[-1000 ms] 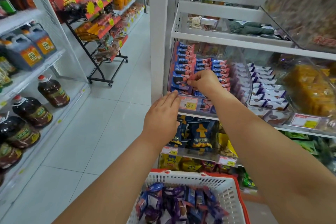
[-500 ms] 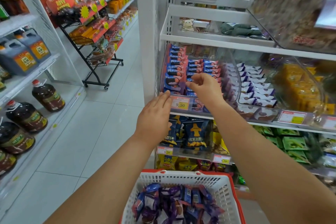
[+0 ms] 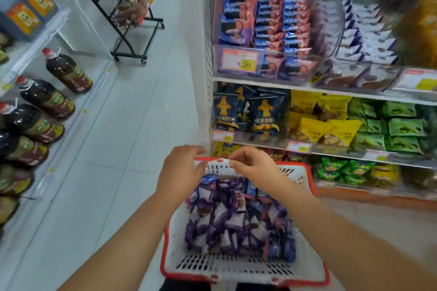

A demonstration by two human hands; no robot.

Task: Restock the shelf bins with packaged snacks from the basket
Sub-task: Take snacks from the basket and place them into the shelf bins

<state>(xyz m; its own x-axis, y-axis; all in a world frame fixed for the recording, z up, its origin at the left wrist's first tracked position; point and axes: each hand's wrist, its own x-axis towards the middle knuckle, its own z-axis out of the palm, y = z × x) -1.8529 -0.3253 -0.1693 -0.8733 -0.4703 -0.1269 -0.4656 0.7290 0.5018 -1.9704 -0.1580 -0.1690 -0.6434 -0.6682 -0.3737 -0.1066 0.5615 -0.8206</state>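
The orange price tag [image 3: 240,60] on the bin [image 3: 295,71] reads 9.90.

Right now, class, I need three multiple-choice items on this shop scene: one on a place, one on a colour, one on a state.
1. Where are both hands?
A. Over the basket's far end
B. In the top bin
C. On the oil bottles

2. What colour is the basket's rim?
A. Green
B. Red
C. Black

3. What does the basket hold?
A. Nothing
B. One bottle
C. Many wrapped snacks

Answers:
1 A: the left hand and right hand hover at the far end of the basket.
2 B: its rim is red.
3 C: purple and white packets fill it.
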